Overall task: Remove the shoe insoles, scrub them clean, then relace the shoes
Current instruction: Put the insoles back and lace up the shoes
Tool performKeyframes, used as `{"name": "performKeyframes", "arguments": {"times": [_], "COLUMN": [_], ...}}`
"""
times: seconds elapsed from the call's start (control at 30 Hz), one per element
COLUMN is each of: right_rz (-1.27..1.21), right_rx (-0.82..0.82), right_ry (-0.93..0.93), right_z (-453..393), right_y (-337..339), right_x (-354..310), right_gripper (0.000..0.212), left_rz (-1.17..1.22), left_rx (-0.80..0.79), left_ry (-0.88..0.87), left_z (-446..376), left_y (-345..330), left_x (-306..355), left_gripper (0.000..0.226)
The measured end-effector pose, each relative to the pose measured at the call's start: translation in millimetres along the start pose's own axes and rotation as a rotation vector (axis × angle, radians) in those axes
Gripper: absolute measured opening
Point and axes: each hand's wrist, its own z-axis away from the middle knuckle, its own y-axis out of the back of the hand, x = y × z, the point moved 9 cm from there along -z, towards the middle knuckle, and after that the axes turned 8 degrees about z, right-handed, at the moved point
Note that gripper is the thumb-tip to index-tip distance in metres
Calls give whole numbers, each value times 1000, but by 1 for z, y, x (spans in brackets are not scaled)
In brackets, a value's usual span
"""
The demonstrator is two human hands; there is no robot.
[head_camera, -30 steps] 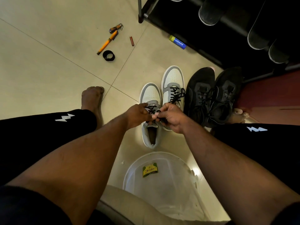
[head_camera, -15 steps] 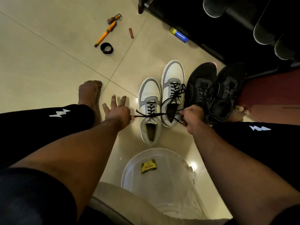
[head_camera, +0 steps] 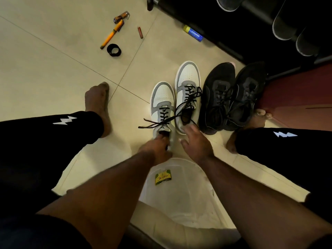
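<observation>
Left hand (head_camera: 158,146): at heel end of nearer white-and-grey sneaker (head_camera: 162,112), fingers reaching into the shoe opening; fingertips hidden inside, hold on anything within impossible to tell. Right hand (head_camera: 195,141): fingers spread and relaxed, holding nothing, hovering just beside heel of farther white-and-grey sneaker (head_camera: 187,87).

Both sneakers: upright on tiled floor (head_camera: 53,69), side by side, toes pointing away. Black lace (head_camera: 156,124) of nearer sneaker: threaded through eyelets, loose ends trailing out to the left over the floor. Lace of farther sneaker (head_camera: 190,97): loose, crossing toward nearer shoe.

Pair of black sneakers (head_camera: 231,97): just right of the white pair, laced. Clear plastic basin (head_camera: 179,194): between the forearms, near the heels; green-yellow sachet (head_camera: 163,177) lying inside. Orange pen (head_camera: 112,34), black band (head_camera: 114,50), small brown stick (head_camera: 140,32), blue-yellow tube (head_camera: 193,33): scattered on floor beyond. Dark shoe rack (head_camera: 251,24): upper right. Bare feet and black trousers at both sides.
</observation>
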Motion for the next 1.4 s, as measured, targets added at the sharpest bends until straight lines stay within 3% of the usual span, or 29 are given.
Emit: {"name": "performKeyframes", "arguments": {"times": [0.1,0.27,0.37,0.57,0.87,1.17,1.27,1.4], "right_rz": [186,311,291,181,172,188,229,242], "right_rx": [-100,-204,-263,-136,56,320,430,574], "right_ry": [-77,-134,-113,-70,79,168,192,191], "right_z": [-11,-24,2,18,44,97,109,115], "right_y": [-15,-29,-49,-33,80,237,301,382], "right_x": [7,14,13,0,-63,-139,-170,-198], "right_gripper": [61,41,38,36,26,11,15,18], "left_rz": [-146,-222,-188,-166,-74,-197,-196,-207], "left_rx": [-86,-74,-19,35,267,521,632,780], "left_ry": [63,71,77,91,51,-105,-143,-233], "left_z": [-11,-20,-18,2,89,201,233,272], "left_y": [-22,-25,-18,9,94,207,259,327], "left_x": [-7,-5,-2,11,63,125,151,201], "left_gripper": [74,36,30,33,35,7,23,19]}}
